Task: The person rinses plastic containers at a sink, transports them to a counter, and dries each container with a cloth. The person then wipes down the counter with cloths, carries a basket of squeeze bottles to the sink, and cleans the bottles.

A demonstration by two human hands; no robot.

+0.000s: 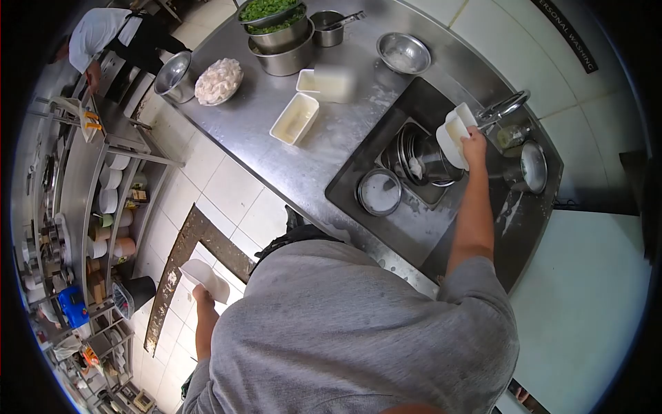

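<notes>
My right hand reaches over the sink and is closed on a white plastic tub, close to the faucet. The tub is tilted, and more than one may be stacked there; I cannot tell. Down at my left side, over the floor, my left hand grips another white container by its edge. Below my right hand, dark pots and a round metal pan sit in the sink. On the counter stand a white rectangular tub and a partly blurred tub.
On the steel counter are a metal bowl, a bowl of pale raw meat, pots with chopped greens and a saucepan. Shelves line the left. A person bends at upper left.
</notes>
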